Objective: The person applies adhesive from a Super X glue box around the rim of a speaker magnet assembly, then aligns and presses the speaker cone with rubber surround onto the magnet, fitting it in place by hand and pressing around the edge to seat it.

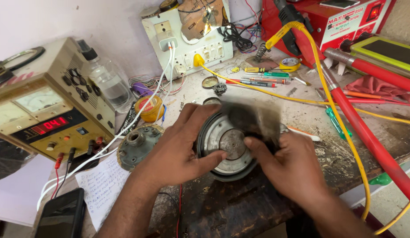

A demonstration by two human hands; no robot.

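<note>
**Head view: two hands working on a round metal part at a cluttered desk**

Head camera is looking down on a worn wooden desk (240,211), where a round metal part (229,147) with a dark outer ring and a shiny centre is sitting near the front edge, between both hands. The left hand (180,147) is wrapping its grip around the part's left rim, thumb pressing on the metal face. The right hand (291,165) is clamping a dark, blurred cloth (253,119) against the part's upper right side, fingers closed on it. Just left of the part a grey round casting (136,145) is lying on a handwritten paper sheet (101,187). A beige power supply (46,110) with a red readout is standing at far left, a black phone (62,216) lying below it. A white switchboard (187,37) is leaning against the wall, and a red rod (368,136) is crossing the desk at right.
</note>
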